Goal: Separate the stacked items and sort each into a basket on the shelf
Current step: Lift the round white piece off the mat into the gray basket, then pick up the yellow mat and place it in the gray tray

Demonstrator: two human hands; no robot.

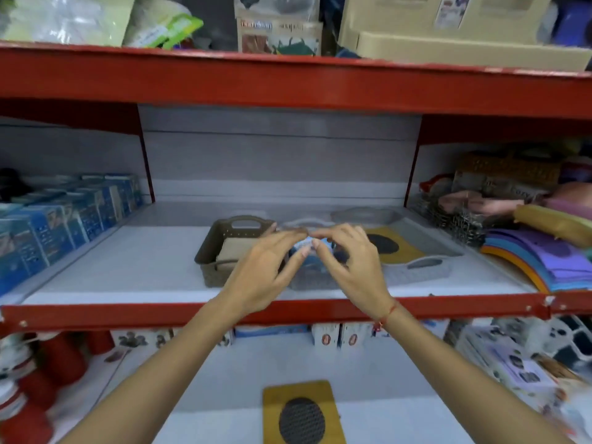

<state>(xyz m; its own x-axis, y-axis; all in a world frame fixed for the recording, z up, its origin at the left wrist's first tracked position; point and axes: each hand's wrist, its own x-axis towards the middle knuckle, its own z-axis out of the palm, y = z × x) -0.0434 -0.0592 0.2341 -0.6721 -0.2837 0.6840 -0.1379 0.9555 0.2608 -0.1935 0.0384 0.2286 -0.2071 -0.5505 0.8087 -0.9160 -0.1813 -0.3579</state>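
Note:
Both my hands hover over the middle shelf, fingertips nearly touching. My left hand and my right hand have their fingers spread, and nothing is clearly gripped. Below them sits a grey basket with bluish items inside, mostly hidden by my hands. A brown basket to the left holds a tan item. A light grey basket to the right holds a yellow pack with a dark oval. Another yellow pack with a dark oval lies on the lower shelf near me.
Blue boxes fill the shelf's left bay. Coloured foam sheets and bundled goods crowd the right bay. Red shelf beams run above and below the baskets. Red spools stand at lower left.

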